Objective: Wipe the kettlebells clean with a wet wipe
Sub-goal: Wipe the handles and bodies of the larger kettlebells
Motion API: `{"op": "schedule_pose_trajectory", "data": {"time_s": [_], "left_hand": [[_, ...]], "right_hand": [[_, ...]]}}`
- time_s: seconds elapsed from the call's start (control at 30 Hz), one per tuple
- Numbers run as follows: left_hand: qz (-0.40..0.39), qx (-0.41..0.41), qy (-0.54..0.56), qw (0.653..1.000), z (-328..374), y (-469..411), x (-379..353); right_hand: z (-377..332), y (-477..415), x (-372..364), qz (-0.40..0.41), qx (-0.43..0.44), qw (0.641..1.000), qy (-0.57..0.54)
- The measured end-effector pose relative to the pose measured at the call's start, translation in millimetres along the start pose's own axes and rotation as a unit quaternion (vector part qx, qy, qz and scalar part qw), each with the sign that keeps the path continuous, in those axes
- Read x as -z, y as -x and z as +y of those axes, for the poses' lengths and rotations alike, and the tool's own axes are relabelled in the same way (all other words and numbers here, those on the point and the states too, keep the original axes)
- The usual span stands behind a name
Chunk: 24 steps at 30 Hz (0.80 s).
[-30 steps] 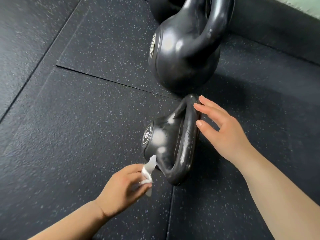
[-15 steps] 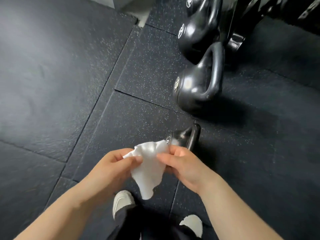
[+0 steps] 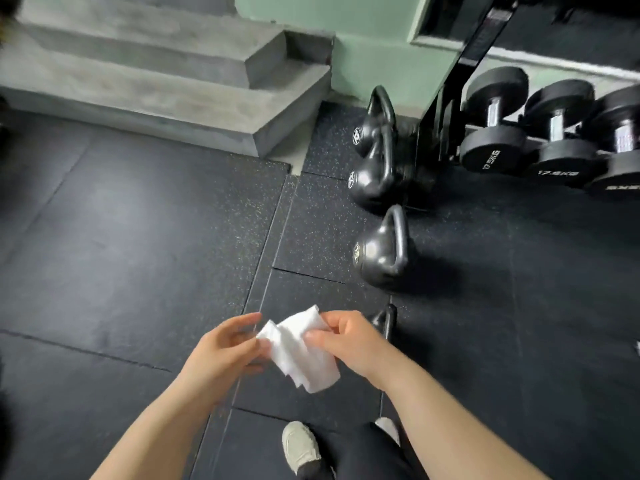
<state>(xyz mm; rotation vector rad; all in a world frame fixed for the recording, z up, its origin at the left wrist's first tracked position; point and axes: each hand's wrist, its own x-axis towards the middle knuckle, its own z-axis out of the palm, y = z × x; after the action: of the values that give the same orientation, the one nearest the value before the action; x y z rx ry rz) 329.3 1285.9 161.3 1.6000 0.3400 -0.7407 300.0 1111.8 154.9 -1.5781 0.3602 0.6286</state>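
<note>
Head view, looking down at the floor mats [image 3: 138,237].

**Grip.** The left hand [image 3: 221,351] and the right hand [image 3: 349,341] both pinch the wet wipe [image 3: 301,355] along its upper edge, holding it in the air in front of the body, clear of every kettlebell. No wiping contact exists at this moment.

**Position.** The nearest kettlebell [image 3: 384,322] stands just beyond the right hand and is mostly hidden by it; only part of its handle shows. The middle kettlebell [image 3: 381,254] stands further off, and two far kettlebells [image 3: 372,181] sit close together near the dumbbell rack [image 3: 495,133].

**Risks, as judged.**
- The wipe is held only at its top; a loosened pinch during refolding would drop it on the mat, where it would pick up grit.
- A bunched or creased wipe would leave streaks or missed patches on the curved bodies.
- A sideways push high on a handle could tip a kettlebell, and a shoe [image 3: 299,445] is close to the nearest one.

**Orientation.** The wipe hangs crumpled, its long axis running from the fingers at upper left down to lower right. The kettlebells form a row running away from the person towards the wall, handles up and round weight badges facing the left of the picture.
</note>
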Motion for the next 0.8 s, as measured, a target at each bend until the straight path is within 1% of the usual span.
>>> {"op": "schedule_pose_trajectory", "data": {"time_s": [0.07, 0.13, 0.27, 0.33, 0.4, 0.47, 0.57, 0.63, 0.8], "left_hand": [[-0.025, 0.014, -0.029, 0.999, 18.0, -13.1, -0.5], [-0.055, 0.025, -0.031, 0.998, 39.3, -30.5, -11.5], [-0.135, 0.008, -0.096, 0.986, 73.0, -76.5, -35.3], [-0.157, 0.022, -0.121, 0.98, 90.3, -101.5, -44.3], [-0.16, 0.04, -0.1, 0.981, 107.9, -134.4, -54.9], [-0.153, 0.058, -0.066, 0.984, 120.5, -152.3, -63.2], [-0.163, 0.047, -0.064, 0.983, 147.1, -191.9, -76.2], [-0.176, 0.047, -0.075, 0.981, 160.7, -214.1, -84.6], [-0.218, 0.054, -0.161, 0.961, 175.3, -259.1, -110.1]], "right_hand": [[-10.1, -2.0, 11.8, 0.033, 0.002, 0.999, -0.036], [-17.8, -7.4, 28.4, 0.063, 0.005, 0.996, -0.063], [-20.9, -27.8, 65.8, 0.104, 0.005, 0.982, -0.156], [-22.9, -45.6, 86.6, 0.105, 0.012, 0.972, -0.212], [-26.8, -71.5, 107.7, 0.09, 0.009, 0.963, -0.252], [-32.6, -87.1, 111.8, 0.083, 0.003, 0.946, -0.312], [-41.6, -118.3, 126.7, 0.089, 0.013, 0.902, -0.422], [-44.5, -130.4, 137.8, 0.116, 0.014, 0.884, -0.452], [-44.9, -151.3, 162.1, 0.19, 0.017, 0.857, -0.479]]}}
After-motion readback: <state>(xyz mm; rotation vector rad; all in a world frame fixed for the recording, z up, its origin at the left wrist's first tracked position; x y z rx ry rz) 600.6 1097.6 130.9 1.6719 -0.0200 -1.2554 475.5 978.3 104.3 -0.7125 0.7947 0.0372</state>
